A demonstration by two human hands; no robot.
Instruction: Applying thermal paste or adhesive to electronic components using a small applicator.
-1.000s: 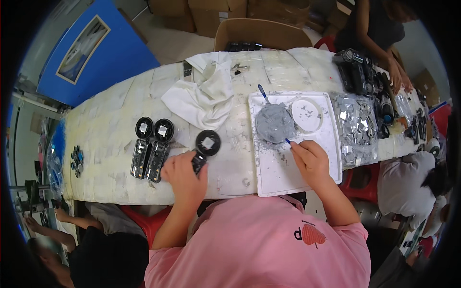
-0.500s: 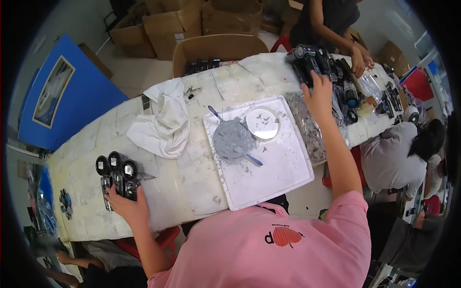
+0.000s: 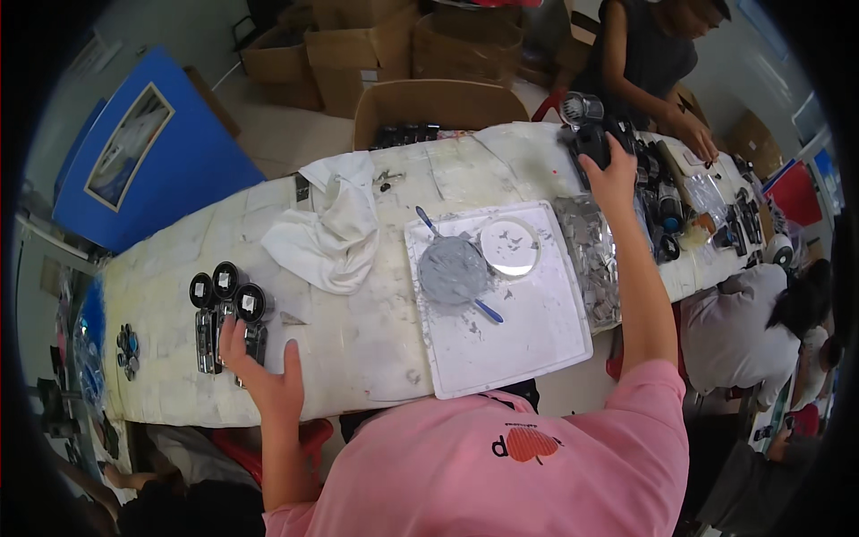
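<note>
At the far right of the table my right hand (image 3: 616,182) grips a black handheld device (image 3: 591,141) with a round, clear-capped head. It is lifted over a pile of similar black devices (image 3: 667,192). My left hand (image 3: 271,383) is open, thumb spread wide, at the near end of three black devices with round heads (image 3: 253,302) lying side by side. Its fingertips overlap the middle device; whether they touch it I cannot tell. Between my hands a white tray (image 3: 510,362) holds a round dish of grey paste (image 3: 452,270), with blue-handled tools across it, and a white round dish (image 3: 510,255).
A crumpled white cloth (image 3: 327,237) lies left of the tray. Clear plastic with grey scraps (image 3: 586,259) borders its right side. Small dark parts (image 3: 127,349) sit at the table's left end. Beyond the far edge stands an open carton (image 3: 438,94); a co-worker's hands (image 3: 696,134) work at far right.
My right hand has closed on a black device and lifted it. My left hand has drawn back slightly from the three devices, its thumb spreading. The whole view has shifted a little.
</note>
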